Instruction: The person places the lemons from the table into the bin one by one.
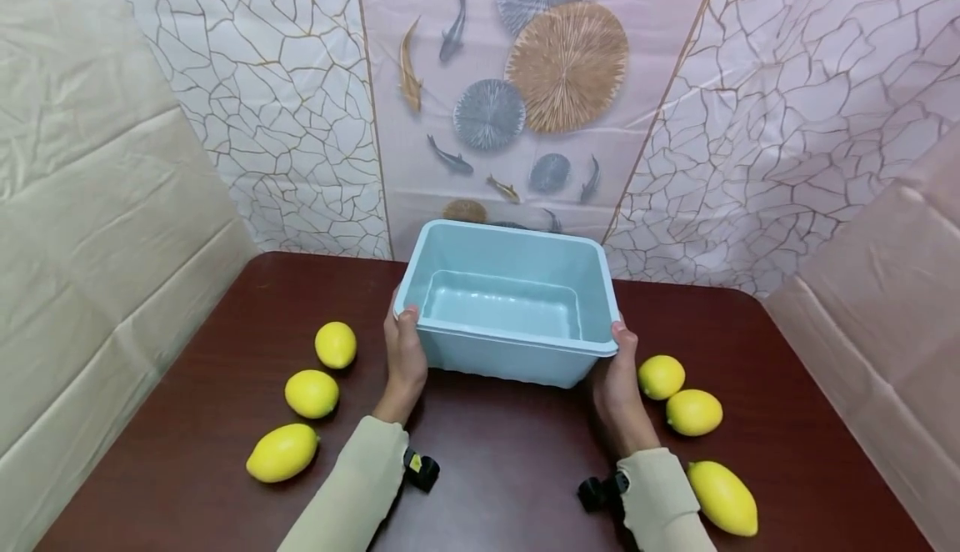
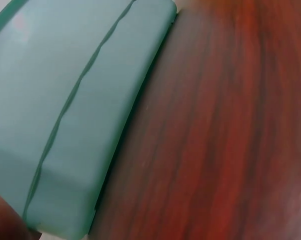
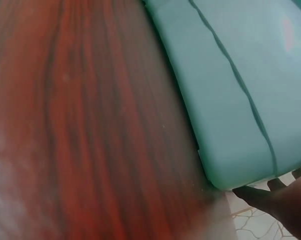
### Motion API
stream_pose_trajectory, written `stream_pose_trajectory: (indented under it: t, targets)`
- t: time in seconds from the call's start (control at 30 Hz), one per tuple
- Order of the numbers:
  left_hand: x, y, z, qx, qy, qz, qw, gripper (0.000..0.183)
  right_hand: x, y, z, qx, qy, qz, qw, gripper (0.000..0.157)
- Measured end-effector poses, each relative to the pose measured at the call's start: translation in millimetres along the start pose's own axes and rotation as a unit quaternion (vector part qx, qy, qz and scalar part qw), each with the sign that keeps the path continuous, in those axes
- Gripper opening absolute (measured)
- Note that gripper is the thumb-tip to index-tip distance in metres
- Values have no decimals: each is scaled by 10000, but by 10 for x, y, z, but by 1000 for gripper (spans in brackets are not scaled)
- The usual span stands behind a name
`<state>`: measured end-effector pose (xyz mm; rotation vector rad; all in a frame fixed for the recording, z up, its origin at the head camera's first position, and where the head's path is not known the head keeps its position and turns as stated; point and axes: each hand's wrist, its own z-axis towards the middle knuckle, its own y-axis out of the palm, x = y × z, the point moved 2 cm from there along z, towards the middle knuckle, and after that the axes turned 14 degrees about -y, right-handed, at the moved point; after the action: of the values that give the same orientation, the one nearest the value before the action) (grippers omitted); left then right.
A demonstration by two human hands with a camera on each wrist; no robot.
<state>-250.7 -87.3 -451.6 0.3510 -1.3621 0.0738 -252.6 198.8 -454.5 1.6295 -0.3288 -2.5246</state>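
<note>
One blue tub (image 1: 506, 306) is held at both ends.
The left hand (image 1: 406, 360) and the right hand (image 1: 618, 377) each pinch an end, thumbs by the rim, at the back of the desk (image 1: 495, 469); I can't tell if the bottom touches it. Getting hold looks done; letting go is not yet done. Three lemons (image 1: 311, 393) lie left and three more lemons (image 1: 694, 413) right. One looks close to the right sleeve (image 1: 660, 494), so it could get bumped.

Table (image 1: 495, 469): dark reddish-brown, wood-grained, far corners rounded
Left lemons (image 1: 312, 393): three, spaced in a slanting row
Right lemons (image 1: 694, 413): two close together, one nearer
</note>
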Motion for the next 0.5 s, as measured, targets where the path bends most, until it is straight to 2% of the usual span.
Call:
stream_pose_trajectory:
  t: [0.27, 0.4, 0.5]
  targets:
    - [-50, -67, 155, -173, -366, -90, 9991, 54, -210, -75, 122, -379, 618, 235, 9971, 62]
    - [55, -178, 209, -234, -906, -283, 9952, 56, -374, -91, 189, -445, 824, -323, 9951, 56]
    - [173, -278, 255, -277, -1311, -157, 9909, 55, -484, -88, 215, -461, 962, -930, 9899, 58]
